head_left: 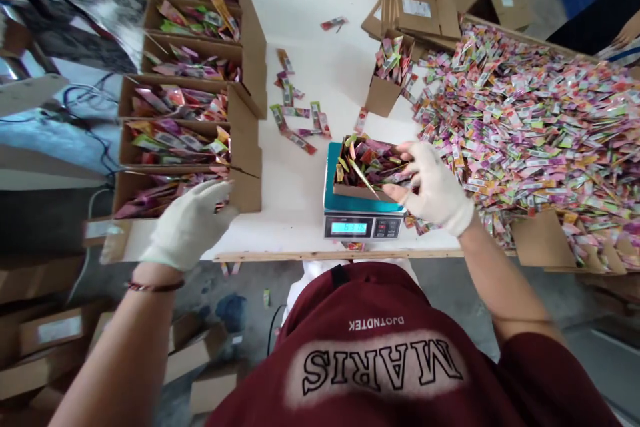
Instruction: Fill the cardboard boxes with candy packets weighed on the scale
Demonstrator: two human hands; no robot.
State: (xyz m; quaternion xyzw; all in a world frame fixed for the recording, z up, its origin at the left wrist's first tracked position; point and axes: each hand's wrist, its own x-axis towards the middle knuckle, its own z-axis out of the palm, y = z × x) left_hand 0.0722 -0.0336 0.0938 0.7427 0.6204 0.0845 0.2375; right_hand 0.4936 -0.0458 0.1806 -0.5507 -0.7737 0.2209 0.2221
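6 boxes (246, 177) stand near the left hand (187, 225), 1 carton (357, 197) at the right hand (436, 185), each grip seemingly loose.

Left hand (193, 220) and right hand (435, 187): we log plain off-white fabric gloves (170, 237). Square teal-topped weighing scale (331, 180), pale-blue lit display (349, 227). Small plain-brown rectangular cardboard box (357, 195) on it; slim glossy packets (375, 157) inside, we see pink, purple, orange, lime green. Flat white tabletop (295, 193). Maroon short-sleeved fabric shirt (375, 300): black-outlined letters (383, 368), pale patch (295, 380) behind.
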